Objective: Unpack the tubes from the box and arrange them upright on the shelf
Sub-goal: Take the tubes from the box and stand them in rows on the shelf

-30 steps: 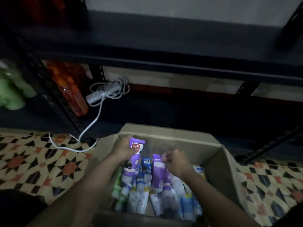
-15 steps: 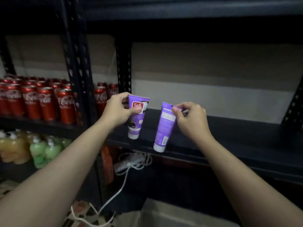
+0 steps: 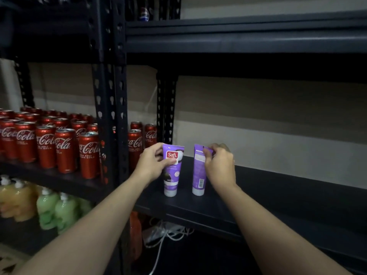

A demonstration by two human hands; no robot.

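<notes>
Two purple tubes go onto a dark metal shelf (image 3: pixel 278 197). The person's left hand (image 3: pixel 153 163) pinches the upper end of a Safi tube (image 3: pixel 172 175), thumb across the red logo, while the right hand (image 3: pixel 219 167) pinches the top corner of a second tube (image 3: pixel 199 175), its printed back turned to the camera. Both stand with their long axes close to vertical, white caps down on the board and flat crimped ends pointing up, side by side but apart, near the shelf's left end. In the bay to the left, Coca-Cola cans (image 3: pixel 65 149) stand in rows above yellow and green pump bottles (image 3: pixel 49 209); a white cable (image 3: pixel 164 235) lies below.
</notes>
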